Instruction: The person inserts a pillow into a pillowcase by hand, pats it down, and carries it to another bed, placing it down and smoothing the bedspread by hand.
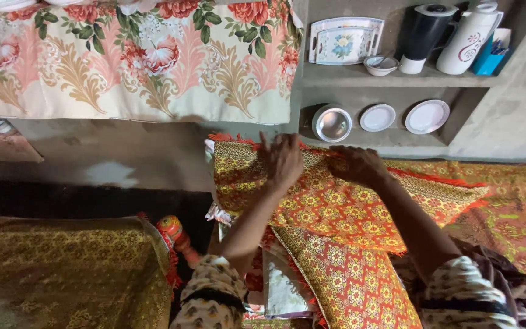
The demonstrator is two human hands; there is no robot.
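**Inspector:** Start at the hands. What is each grip doing?

**Observer:** The left hand (282,159) is pinching the top edge of a patterned cloth (348,207), its fingers closing over the red fringe. The right hand (358,164) is pressing down on the same edge just beside it, knuckles up; its grip is closing on the cloth as well, though the fingertips are hiding under the fold.

**Inspector:** Where is the cloth lying relative to those hands?

**Observer:** It is hanging below both hands and spreading to the right, draping over a stack of similar fabric in front of the person.

**Inspector:** Its appearance?

**Observer:** Orange and yellow, carrying a repeating flower-and-diamond pattern, with a red fringed border running along the edge.

**Inspector:** And beyond it?

**Observer:** A floral sheet (135,61) is hanging above on the left. Concrete shelves (360,76) are standing to the right, holding a tray (345,41), a black jug (424,33), a white flask (470,36) and three round plates (377,117). A gold-patterned cloth (62,274) is lying at lower left.
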